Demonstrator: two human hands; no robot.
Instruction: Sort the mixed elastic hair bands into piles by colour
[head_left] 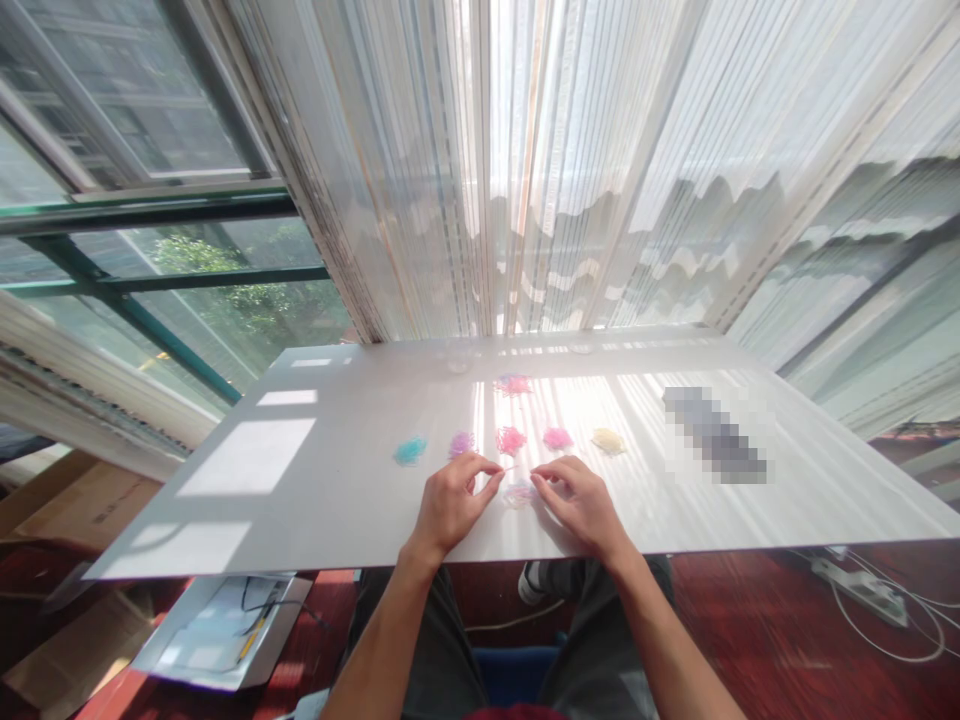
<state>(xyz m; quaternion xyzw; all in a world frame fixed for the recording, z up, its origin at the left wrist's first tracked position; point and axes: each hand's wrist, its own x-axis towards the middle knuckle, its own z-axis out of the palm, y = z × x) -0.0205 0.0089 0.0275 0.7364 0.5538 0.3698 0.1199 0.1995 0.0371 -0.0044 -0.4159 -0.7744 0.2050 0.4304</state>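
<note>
My left hand (pixel 455 497) is closed in a pinch on a thin reddish strand (pixel 513 468) that sticks out toward the right. Across a small gap, my right hand (pixel 579 502) has thumb and forefinger pinched together; anything between them is too small to make out. Between the hands lies a loose pale mixed-colour pile (pixel 519 494) of thin strands. Just beyond, a row of small strand piles runs from teal (pixel 410 451) through purple (pixel 462 443), red-pink (pixel 511 441) and pink (pixel 557 438) to yellow (pixel 608 441). Farther back is a multicoloured pile (pixel 514 384).
The white table (pixel 300 520) carries a blurred-out dark object (pixel 716 435) at right and a clear round container (pixel 459 358) at the back. Striped sheer curtains (pixel 555 180) hang behind. Below are a white box (pixel 225 630), cardboard (pixel 75 500) and a power strip (pixel 859 590).
</note>
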